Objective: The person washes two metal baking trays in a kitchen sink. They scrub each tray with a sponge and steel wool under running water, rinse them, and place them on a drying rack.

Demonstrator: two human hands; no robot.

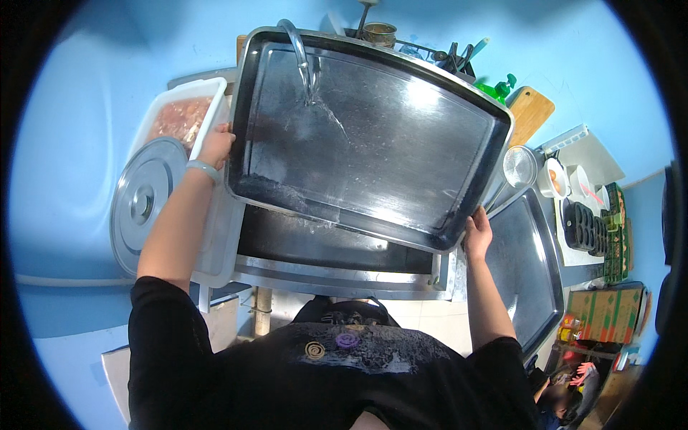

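My left hand [216, 146] grips the left edge of a large dark metal baking tray [371, 140]. Its lower right corner is held by my right hand [478, 234]. The tray is tilted above a stainless steel sink [344, 277], partly covering it. Water runs from a curved metal faucet [298, 51] onto the tray's upper left part and spreads over its surface; some spills off the lower edge. Both hands' fingers are partly hidden behind the tray.
At left are a white plastic tub of raw meat [180, 121] and a round metal lid [148, 204]. Another baking tray [524, 269], a mesh strainer [520, 166], a wooden cutting board [531, 115] and a muffin pan [579, 226] lie at right. Another person [559, 403] is at lower right.
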